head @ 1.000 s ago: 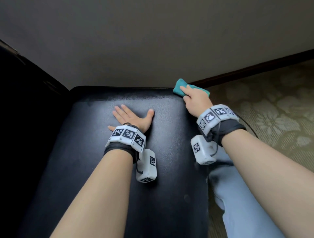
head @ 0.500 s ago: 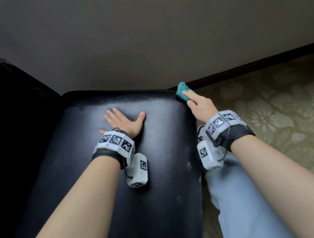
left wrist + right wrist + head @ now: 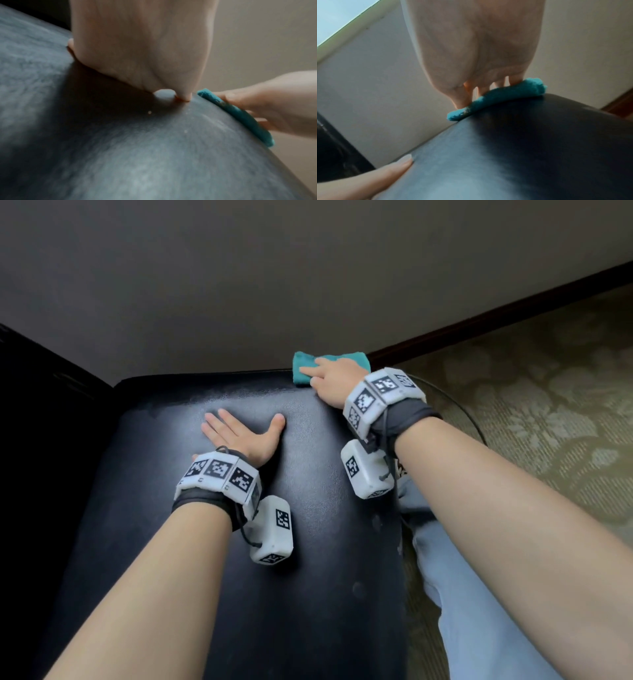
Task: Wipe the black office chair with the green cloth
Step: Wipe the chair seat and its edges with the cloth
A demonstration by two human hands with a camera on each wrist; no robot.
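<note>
Nearest, the person's pale blue trouser leg shows beside the black office chair. Farther up the seat, the left hand lies flat, fingers spread and relaxed, grasping nothing. Beyond it, at the far right corner of the seat, the right hand presses the green cloth down with straight fingers. The wall stands behind, patterned carpet to the right.

Each bare forearm wears a black wristband topped by a white band of square black-and-white markers. A white marked box hangs below each wrist on a thin black cable. Light blue trousers.
</note>
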